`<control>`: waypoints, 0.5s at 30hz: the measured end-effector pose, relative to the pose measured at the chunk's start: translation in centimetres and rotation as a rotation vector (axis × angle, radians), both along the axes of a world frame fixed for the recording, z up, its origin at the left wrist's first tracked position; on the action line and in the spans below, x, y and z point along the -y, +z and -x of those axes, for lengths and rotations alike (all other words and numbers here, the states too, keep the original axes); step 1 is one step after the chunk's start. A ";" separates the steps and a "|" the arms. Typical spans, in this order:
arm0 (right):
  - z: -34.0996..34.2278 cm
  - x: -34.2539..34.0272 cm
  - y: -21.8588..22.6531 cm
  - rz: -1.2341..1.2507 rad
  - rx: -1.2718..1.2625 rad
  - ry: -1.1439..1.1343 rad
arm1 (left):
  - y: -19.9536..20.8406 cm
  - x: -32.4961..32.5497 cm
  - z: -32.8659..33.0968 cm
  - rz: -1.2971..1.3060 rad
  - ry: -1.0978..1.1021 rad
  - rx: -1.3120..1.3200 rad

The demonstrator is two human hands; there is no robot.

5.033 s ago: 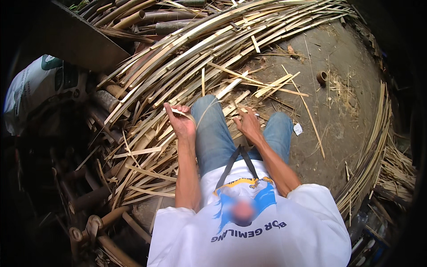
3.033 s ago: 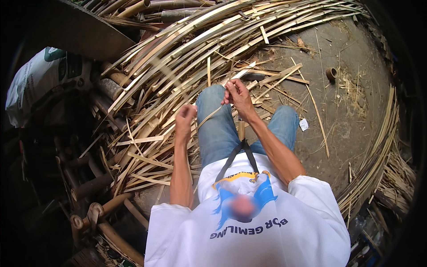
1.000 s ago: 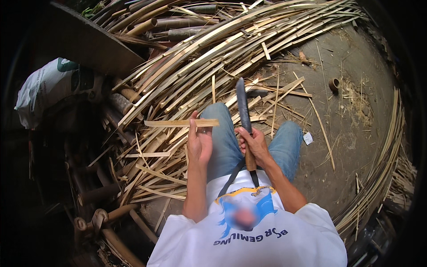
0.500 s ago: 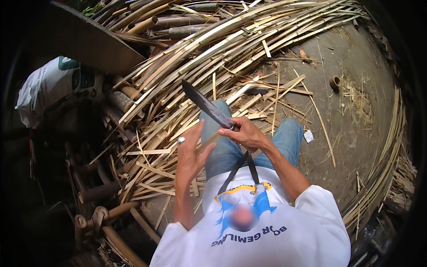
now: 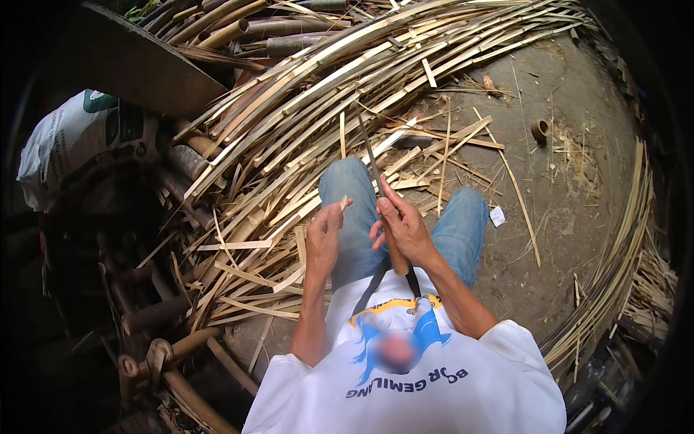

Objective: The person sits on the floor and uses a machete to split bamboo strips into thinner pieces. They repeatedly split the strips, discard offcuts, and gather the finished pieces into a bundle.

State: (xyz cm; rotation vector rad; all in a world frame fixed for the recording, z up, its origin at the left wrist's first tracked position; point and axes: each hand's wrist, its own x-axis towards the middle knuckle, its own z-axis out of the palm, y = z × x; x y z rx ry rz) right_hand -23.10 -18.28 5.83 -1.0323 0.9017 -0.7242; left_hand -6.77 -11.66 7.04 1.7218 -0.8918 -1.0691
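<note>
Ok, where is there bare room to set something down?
The widest patch is floor between the long thin strip and the curved bundle at right, short of the shavings. A narrower one lies between that strip and the right knee, this side of the white scrap. Around the left hand and ahead of both knees, loose strips crowd the ground.

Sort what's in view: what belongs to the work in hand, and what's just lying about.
Belongs to the work:
knife, in the right hand
small pale piece, in the left hand
long split strips, probably

Lying about, it seems:
white sack
short brown tube
white scrap
</note>
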 end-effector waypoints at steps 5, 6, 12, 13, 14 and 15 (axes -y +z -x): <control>0.4 -0.2 0.4 -0.199 -0.050 0.154 | -0.2 -0.1 0.0 0.020 0.127 -0.125; 0.4 -0.4 0.0 -0.110 -0.088 0.169 | -0.4 0.1 0.2 0.054 0.149 -0.155; -0.8 -0.1 5.0 -0.440 0.454 0.238 | -1.0 -0.2 -0.1 0.088 0.158 -0.237; -1.2 -0.4 5.1 -0.395 0.410 0.220 | -1.0 0.0 0.0 0.102 0.150 -0.237; -1.5 -0.8 5.1 -0.351 0.366 0.202 | -1.2 0.0 0.0 0.104 0.157 -0.262; -1.6 -1.0 5.1 -0.306 0.323 0.185 | -1.4 0.1 0.1 0.105 0.163 -0.286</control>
